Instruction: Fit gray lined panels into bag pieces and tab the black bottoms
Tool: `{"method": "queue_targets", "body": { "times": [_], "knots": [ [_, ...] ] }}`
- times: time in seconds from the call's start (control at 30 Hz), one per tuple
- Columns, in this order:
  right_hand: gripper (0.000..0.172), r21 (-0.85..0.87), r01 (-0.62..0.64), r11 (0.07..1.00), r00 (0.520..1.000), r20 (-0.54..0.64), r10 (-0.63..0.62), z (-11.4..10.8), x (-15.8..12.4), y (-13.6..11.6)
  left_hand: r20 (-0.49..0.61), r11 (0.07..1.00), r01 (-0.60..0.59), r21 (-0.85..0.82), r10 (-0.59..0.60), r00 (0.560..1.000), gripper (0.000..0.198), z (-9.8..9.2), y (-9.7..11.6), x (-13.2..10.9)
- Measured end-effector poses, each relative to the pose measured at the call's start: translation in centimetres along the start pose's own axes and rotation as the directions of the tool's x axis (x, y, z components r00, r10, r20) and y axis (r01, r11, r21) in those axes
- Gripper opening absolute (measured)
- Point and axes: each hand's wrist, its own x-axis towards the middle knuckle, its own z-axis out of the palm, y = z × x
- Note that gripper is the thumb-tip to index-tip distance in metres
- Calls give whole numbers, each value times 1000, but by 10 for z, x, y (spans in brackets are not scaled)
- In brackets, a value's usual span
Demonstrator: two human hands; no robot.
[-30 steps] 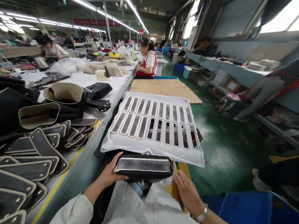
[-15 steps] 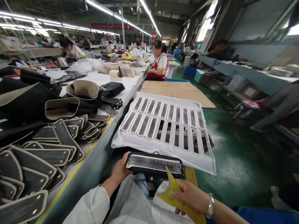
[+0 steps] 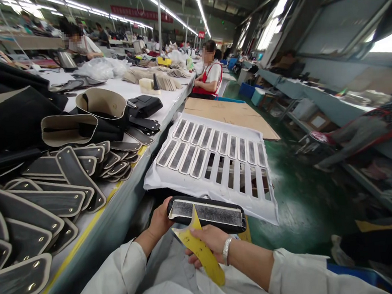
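Observation:
My left hand [image 3: 160, 219] is closed round the left end of a long black piece [image 3: 207, 213] with a grey strip framed by a pale border. In my right hand [image 3: 207, 242] is a curved yellow tool [image 3: 201, 254]; its pointed tip overlaps the lower left part of the black piece. Whether the tip touches the strip I cannot tell. Just beyond the black piece lies a white slotted board [image 3: 151, 179], with rows of grey strips with pale borders [image 3: 198, 164] on it.
Dark pieces with pale edges and rivets [image 3: 48, 202] are heaped on the long table [image 3: 97, 228] at left, near black pouches [image 3: 70, 129]. Brown cardboard [image 3: 227, 113] lies behind the board. A person in a red apron [image 3: 209, 74] sits beyond it.
My right hand has moved left with the yellow tool, whose tip now overlaps the left part of the strip instead of its right part. The black piece has shifted slightly right.

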Motion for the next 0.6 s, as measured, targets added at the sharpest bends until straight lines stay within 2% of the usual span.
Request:
{"method": "queue_targets", "body": {
  "times": [0.1, 0.17, 0.37, 0.6],
  "knots": [
    [38, 32, 10, 999, 999, -40, -9, 18, 8, -5, 48, 1000, 15, 2, -15, 999, 60, -3, -5, 4],
    [39, 53, 29, 998, 999, -32, -28, 25, 13, -4, 99, 1000, 17, 7, -18, 995, 55, -7, -9, 7],
    [51, 91, -1, 996, 1000, -5, 2, 36, 23, 1, 249, 998, 51, 34, -58, 967, 5, -10, -22, 23],
    [53, 146, -11, 989, 1000, -27, 15, 50, 32, -3, 340, 997, 76, -30, -61, 938, 19, -5, -31, 38]
  ]
}}
